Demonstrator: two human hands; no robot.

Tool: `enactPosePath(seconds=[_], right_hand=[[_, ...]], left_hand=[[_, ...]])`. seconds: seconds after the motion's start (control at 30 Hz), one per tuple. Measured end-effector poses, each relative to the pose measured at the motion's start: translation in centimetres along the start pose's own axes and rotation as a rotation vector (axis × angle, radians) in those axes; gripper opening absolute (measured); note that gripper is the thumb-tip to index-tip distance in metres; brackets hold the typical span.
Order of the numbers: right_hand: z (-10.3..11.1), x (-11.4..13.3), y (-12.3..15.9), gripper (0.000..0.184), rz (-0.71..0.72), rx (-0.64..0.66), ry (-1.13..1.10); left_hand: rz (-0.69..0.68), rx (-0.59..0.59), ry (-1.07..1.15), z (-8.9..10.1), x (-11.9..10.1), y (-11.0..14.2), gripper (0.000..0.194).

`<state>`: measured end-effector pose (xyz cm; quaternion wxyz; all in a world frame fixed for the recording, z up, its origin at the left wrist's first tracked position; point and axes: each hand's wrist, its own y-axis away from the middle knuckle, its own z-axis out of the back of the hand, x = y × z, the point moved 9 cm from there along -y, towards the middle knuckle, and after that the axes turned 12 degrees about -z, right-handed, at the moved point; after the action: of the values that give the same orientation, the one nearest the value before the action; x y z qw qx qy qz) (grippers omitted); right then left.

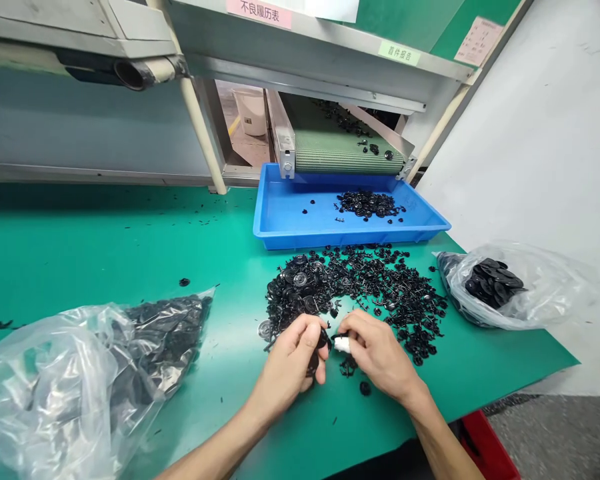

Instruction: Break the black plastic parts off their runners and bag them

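My left hand (289, 353) is closed around several black round plastic parts (313, 363), which show between thumb and fingers. Close beside it, my right hand (383, 353) pinches a small black plastic piece (339, 336), its exact shape partly hidden by the fingers. A white wrap (342, 345) covers a fingertip of that hand. Just beyond both hands spreads a pile of black plastic parts (300, 283), larger discs at the left and small stemmed pieces (400, 293) at the right. A loose black part (365, 388) lies below my right hand.
Behind the pile, a blue tray (350, 239) holds more black parts under the end of a green conveyor belt (325, 137). Clear plastic bags with black parts lie at left (70, 373) and right (540, 287) on the green tabletop (230, 253). A red bin (487, 447) stands below the edge.
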<state>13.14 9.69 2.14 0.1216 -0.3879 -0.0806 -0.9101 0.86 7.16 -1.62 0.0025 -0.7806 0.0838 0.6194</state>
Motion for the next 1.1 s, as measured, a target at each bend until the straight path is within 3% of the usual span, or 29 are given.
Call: enactPosePath(seconds=[0.1,0.2,0.37,0.53,0.73,0.87,1.1], right_hand=[[0.2,-2.4,-0.5,0.005,-0.19,-0.004,-0.39],[-0.5,-3.4,-0.4,0.02,-0.286,0.013,-0.693],[-1.5,-2.3,0.5,0.021,-0.274,0.034,-0.767],[-0.9,-0.2,1.5,0.024,-0.127,0.046,-0.572],[-0.4,1.2,2.4,0.021,-0.056,0.042,-0.264],[-0.1,2.8,2.9,0.034,0.091,0.0,-0.134],[-0.5,5.1,3.9,0.032,0.384,-0.204,0.202]], left_hand=[[0.032,-0.014,0.114,0.2,-0.1,-0.2,0.032],[0.068,0.011,0.134,0.0,0.4,-0.1,0.031],[0.041,0.112,0.016,-0.9,1.0,0.1,0.028],[-0.051,0.102,-0.231,-0.4,0.0,-0.2,0.033],[-0.16,0.154,-0.358,-0.7,-1.0,0.1,0.031],[-0.116,0.146,-0.305,-0.7,-0.5,0.2,0.032],[0.015,0.096,-0.191,-0.6,0.4,0.7,0.037]])
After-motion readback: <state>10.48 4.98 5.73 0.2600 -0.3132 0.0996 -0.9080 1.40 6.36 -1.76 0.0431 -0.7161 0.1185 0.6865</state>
